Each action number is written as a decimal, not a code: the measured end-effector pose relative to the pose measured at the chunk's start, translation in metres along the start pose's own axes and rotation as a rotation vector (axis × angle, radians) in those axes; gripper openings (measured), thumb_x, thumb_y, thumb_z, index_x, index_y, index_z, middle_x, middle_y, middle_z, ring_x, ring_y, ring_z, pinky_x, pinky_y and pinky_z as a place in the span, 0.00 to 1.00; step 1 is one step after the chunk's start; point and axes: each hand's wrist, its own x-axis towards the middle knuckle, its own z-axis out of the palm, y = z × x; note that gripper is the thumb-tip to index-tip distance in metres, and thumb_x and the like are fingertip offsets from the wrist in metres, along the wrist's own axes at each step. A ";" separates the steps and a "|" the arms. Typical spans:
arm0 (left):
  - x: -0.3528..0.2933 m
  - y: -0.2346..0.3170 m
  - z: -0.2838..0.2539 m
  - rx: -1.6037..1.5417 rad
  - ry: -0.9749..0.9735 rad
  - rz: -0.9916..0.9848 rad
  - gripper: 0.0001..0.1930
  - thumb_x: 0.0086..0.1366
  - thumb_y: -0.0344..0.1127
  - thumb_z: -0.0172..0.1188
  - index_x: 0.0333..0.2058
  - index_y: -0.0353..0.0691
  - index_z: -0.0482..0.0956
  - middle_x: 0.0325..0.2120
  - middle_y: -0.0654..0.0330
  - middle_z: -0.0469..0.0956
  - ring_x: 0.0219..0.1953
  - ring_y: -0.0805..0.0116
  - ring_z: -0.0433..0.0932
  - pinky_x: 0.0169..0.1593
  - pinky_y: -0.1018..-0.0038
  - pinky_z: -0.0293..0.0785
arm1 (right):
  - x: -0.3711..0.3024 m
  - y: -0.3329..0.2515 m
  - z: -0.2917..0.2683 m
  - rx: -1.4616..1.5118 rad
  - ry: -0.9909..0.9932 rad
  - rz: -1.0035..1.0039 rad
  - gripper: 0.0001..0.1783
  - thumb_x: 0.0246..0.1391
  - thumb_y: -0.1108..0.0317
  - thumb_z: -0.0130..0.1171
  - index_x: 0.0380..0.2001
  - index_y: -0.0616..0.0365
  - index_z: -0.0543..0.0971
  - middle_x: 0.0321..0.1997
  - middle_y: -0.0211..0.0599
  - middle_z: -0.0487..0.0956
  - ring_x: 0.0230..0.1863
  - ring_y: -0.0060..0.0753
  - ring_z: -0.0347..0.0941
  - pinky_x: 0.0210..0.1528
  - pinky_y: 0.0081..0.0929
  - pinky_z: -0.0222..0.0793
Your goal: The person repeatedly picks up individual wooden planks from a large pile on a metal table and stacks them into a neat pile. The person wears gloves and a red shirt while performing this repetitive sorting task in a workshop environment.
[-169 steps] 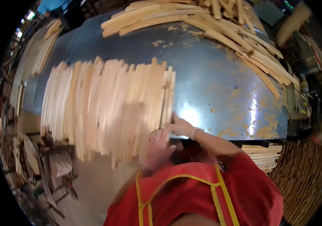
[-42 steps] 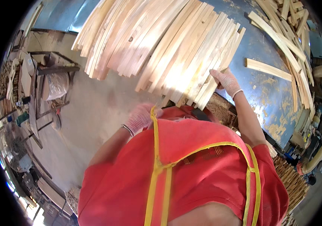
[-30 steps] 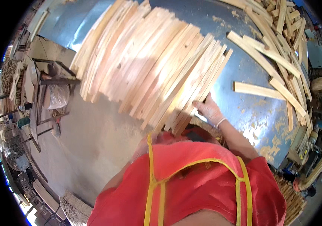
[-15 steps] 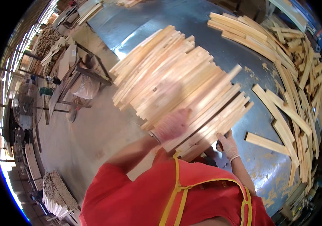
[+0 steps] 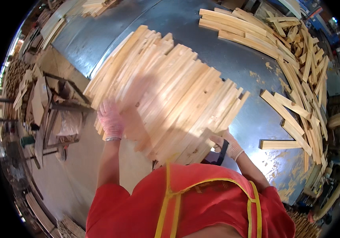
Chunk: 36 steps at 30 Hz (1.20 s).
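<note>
A wide row of pale wooden strips (image 5: 170, 95) lies side by side on the metal table, their ends uneven. My left hand (image 5: 110, 117), in a light knitted glove, rests at the near-left ends of the strips with its fingers stretched out. At the near right side of the row is my gloved right hand (image 5: 230, 146), its thumb toward the nearest strips. A curved black band (image 5: 222, 154) runs through that hand's grip; its kind I cannot make out. The fingers beneath are partly hidden.
Loose strips (image 5: 283, 111) lie on the metal table (image 5: 245, 115) to the right, beside a curved stack (image 5: 241, 29) and a jumbled wood pile (image 5: 313, 59). Sawdust patches the tabletop. At left stands a workbench (image 5: 68, 105) with a plastic bag.
My left hand has moved left, from the middle of the row to its left ends. The dark gap between the near strips has closed. The view has shifted, and my right hand stays by the near side.
</note>
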 end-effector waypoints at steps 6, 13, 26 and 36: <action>0.026 -0.013 0.033 -0.237 0.018 0.267 0.39 0.61 0.52 0.70 0.68 0.43 0.73 0.66 0.49 0.71 0.69 0.45 0.68 0.70 0.47 0.64 | 0.073 -0.126 0.113 0.134 -0.072 -0.001 0.27 0.63 0.55 0.73 0.49 0.64 0.71 0.27 0.30 0.74 0.19 0.22 0.68 0.19 0.24 0.64; -0.004 -0.086 0.043 -0.532 -0.194 -0.300 0.34 0.61 0.50 0.70 0.63 0.42 0.77 0.64 0.49 0.74 0.65 0.47 0.73 0.65 0.50 0.71 | 0.149 -0.227 0.211 0.132 -0.171 -0.131 0.38 0.63 0.56 0.74 0.64 0.64 0.65 0.46 0.40 0.81 0.35 0.26 0.78 0.32 0.25 0.75; -0.010 -0.144 0.083 -1.919 -0.347 -1.558 0.22 0.65 0.53 0.76 0.45 0.42 0.83 0.37 0.58 0.83 0.38 0.59 0.81 0.42 0.61 0.80 | 0.147 -0.166 0.131 0.260 -0.143 -0.186 0.44 0.65 0.70 0.69 0.78 0.67 0.61 0.56 0.36 0.81 0.48 0.24 0.77 0.51 0.21 0.75; 0.118 -0.187 -0.008 -1.268 -0.864 -0.256 0.40 0.69 0.48 0.65 0.73 0.34 0.65 0.47 0.48 0.87 0.46 0.51 0.87 0.52 0.59 0.85 | 0.130 -0.116 0.121 0.187 -0.040 -0.220 0.42 0.60 0.63 0.74 0.73 0.63 0.70 0.53 0.33 0.84 0.43 0.23 0.78 0.46 0.22 0.75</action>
